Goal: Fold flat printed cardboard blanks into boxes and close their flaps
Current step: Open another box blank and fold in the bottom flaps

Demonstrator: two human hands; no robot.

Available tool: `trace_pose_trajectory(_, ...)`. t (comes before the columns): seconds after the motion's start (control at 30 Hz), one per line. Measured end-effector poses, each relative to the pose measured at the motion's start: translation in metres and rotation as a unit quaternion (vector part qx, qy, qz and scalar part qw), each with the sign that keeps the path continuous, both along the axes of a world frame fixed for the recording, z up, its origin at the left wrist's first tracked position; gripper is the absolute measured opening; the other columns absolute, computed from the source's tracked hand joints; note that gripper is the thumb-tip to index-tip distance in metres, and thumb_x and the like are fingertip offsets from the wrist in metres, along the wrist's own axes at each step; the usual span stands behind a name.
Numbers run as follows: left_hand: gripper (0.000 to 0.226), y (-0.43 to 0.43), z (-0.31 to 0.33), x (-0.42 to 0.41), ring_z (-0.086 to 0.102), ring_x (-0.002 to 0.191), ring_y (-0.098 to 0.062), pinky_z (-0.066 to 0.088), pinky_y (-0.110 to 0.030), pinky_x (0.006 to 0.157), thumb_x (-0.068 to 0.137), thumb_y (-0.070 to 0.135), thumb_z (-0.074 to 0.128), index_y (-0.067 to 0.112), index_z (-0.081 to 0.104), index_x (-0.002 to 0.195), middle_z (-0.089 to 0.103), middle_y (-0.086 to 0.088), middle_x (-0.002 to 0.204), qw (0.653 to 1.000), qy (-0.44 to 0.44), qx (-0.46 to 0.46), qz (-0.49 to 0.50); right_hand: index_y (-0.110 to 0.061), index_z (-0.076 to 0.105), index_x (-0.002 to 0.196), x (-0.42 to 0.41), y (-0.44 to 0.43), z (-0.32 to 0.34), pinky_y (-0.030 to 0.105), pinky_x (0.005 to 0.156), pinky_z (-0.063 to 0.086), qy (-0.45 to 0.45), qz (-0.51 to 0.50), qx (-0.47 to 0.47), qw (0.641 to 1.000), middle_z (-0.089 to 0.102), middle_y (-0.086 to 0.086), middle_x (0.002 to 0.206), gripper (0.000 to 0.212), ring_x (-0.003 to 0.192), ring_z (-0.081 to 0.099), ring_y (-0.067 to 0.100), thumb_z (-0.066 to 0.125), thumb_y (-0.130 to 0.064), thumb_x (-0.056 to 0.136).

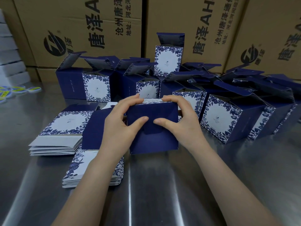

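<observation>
Both hands clamp the blue box point(153, 139): left hand point(120, 123) and right hand point(180, 123) curl over its top edge, thumbs on its flap point(152, 128). It stands on the steel table point(162, 193), stacked blanks point(65, 128) just left, folded boxes point(219, 118) close behind, steel showing nearer the camera

Both forearms bare, reaching in from the near edge of the bench point(162, 190) and converging toward its middle. Left forearm point(91, 180) angles up and to the right. Right forearm point(228, 176) angles up and to the left.

Left hand point(118, 123) and right hand point(184, 123) face each other, gripping one dark blue box point(151, 141) from either side. Fingers point(135, 100) of each hand curl over the box's far top edge. Thumbs point(140, 119) lie flat on its near face, tips pointing inward, close together but apart. Wrists roughly in line with the forearms. Palms hidden.
</observation>
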State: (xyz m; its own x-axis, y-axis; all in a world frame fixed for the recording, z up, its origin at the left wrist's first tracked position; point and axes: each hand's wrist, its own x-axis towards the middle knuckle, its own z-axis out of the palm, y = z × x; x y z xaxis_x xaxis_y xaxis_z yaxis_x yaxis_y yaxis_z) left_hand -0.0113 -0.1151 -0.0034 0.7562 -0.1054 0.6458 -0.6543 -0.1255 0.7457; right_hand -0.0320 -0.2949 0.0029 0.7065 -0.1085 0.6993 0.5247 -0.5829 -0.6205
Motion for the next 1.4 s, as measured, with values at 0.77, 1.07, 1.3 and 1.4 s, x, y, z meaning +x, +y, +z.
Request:
trace_pose_trajectory(0.77, 0.05, -0.006, -0.008, 0.004, 0.047, 0.121, 0.014, 0.041, -0.01, 0.092, 0.082, 0.006, 0.075, 0.033, 0.059, 0.121, 0.054, 0.026, 0.127, 0.995, -0.08, 0.014, 0.059, -0.032, 0.054, 0.11, -0.001, 0.005, -0.004, 0.014, 0.091, 0.036, -0.049, -0.044, -0.042, 0.997, 0.058, -0.018, 0.111, 0.047, 0.111, 0.051, 0.014, 0.082, -0.028, 0.072)
trace_pose_trajectory(1.07, 0.055, -0.002, -0.004, 0.001, 0.036, 0.133, 0.014, 0.036, -0.023, 0.108, 0.087, 0.008, 0.071, 0.035, 0.056, 0.131, 0.041, 0.025, 0.146, 0.999, -0.02, 0.029, 0.01, -0.043, 0.048, 0.122, -0.002, 0.0, -0.002, 0.011, 0.097, 0.033, -0.005, -0.013, -0.051, 0.999, 0.047, -0.034, 0.119, 0.059, 0.119, 0.043, 0.003, 0.081, -0.032, 0.075)
trace_pose_trajectory(1.3, 0.052, 0.0, -0.002, 0.001, 0.037, 0.135, 0.009, 0.044, -0.036, 0.107, 0.089, 0.014, 0.069, 0.046, 0.053, 0.127, 0.036, 0.025, 0.152, 0.999, 0.014, -0.019, -0.044, -0.04, 0.046, 0.128, -0.007, 0.0, 0.003, 0.025, 0.108, 0.034, 0.016, 0.007, -0.047, 0.999, 0.046, -0.022, 0.133, 0.061, 0.13, 0.04, 0.003, 0.079, -0.025, 0.079)
trace_pose_trajectory(1.4, 0.038, -0.001, 0.0, 0.0, 0.04, 0.136, 0.004, 0.042, -0.023, 0.106, 0.09, 0.026, 0.058, 0.044, 0.056, 0.124, 0.041, 0.021, 0.15, 0.995, 0.024, -0.067, -0.073, -0.032, 0.05, 0.131, -0.009, 0.002, 0.005, 0.009, 0.108, 0.025, 0.025, 0.014, -0.052, 0.998, 0.037, -0.008, 0.145, 0.06, 0.136, 0.028, -0.006, 0.078, -0.025, 0.079)
